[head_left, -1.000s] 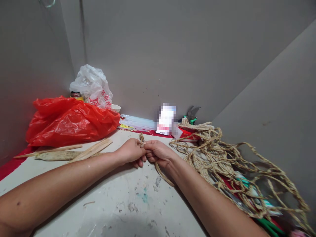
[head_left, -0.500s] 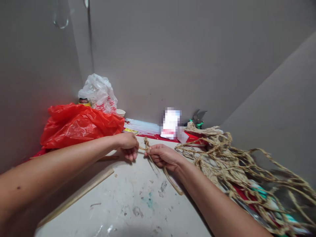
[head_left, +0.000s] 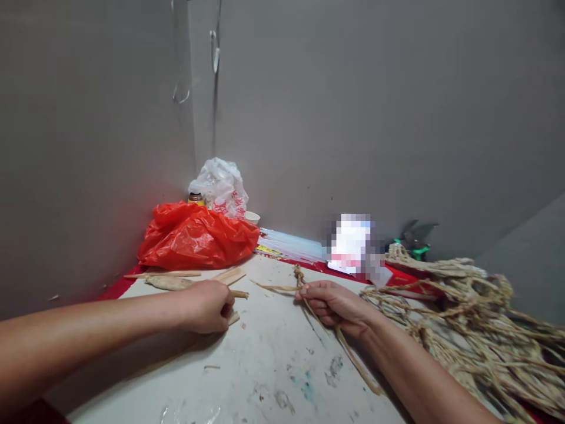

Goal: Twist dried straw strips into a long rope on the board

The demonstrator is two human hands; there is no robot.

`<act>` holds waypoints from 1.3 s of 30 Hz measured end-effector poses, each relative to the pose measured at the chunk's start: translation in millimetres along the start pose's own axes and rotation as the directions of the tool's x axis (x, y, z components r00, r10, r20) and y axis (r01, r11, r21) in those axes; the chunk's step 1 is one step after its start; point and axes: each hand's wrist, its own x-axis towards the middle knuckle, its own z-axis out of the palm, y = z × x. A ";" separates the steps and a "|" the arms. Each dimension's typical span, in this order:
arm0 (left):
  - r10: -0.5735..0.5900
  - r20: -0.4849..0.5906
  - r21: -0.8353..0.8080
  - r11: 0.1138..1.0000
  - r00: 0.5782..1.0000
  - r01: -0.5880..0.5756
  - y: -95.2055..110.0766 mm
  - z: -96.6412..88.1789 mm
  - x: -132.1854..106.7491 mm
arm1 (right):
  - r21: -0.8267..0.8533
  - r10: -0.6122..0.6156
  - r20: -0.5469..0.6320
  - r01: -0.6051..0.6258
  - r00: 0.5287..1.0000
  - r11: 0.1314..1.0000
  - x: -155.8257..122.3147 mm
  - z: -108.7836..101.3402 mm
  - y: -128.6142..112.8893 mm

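My right hand (head_left: 333, 303) is closed, pinching a tan plant-fibre cord (head_left: 299, 274) just below its knotted top. One thin strand of it points left over the white tabletop (head_left: 265, 353), and a longer tail runs down past my wrist. My left hand (head_left: 209, 306) is curled at the left, apart from the cord. The end of a brown dried plant strip (head_left: 239, 294) sticks out by its knuckles, and the fingers seem wrapped round it. Beneath and beside this hand lie more pale dried strips (head_left: 170, 282).
A red plastic bag (head_left: 198, 235), a white plastic bag (head_left: 220, 182) and a white cup (head_left: 252, 217) stand at the back left. A lit phone (head_left: 351, 242) leans against the wall. Green-handled pruning shears (head_left: 417, 244) and a heap of braided cord (head_left: 459, 312) are on the right.
My left hand has left the cord's strand, moved left and closed by the dried strips. My right hand keeps its pinch. The view has shifted left and up.
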 end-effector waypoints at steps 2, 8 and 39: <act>0.030 -0.028 -0.034 0.999 0.999 -0.031 -3.1 9.0 -0.1 | 0.003 0.000 0.012 0.000 1.000 1.000 0.5 0.2 0.3; 0.003 0.009 -0.576 0.817 1.000 0.003 14.6 2.8 20.4 | 0.009 -0.028 0.035 0.028 0.999 1.000 1.8 -1.8 0.9; -0.031 0.063 -0.937 0.343 0.998 0.070 59.8 39.2 113.7 | 0.054 -0.176 -0.125 0.184 0.976 0.981 3.4 3.8 2.5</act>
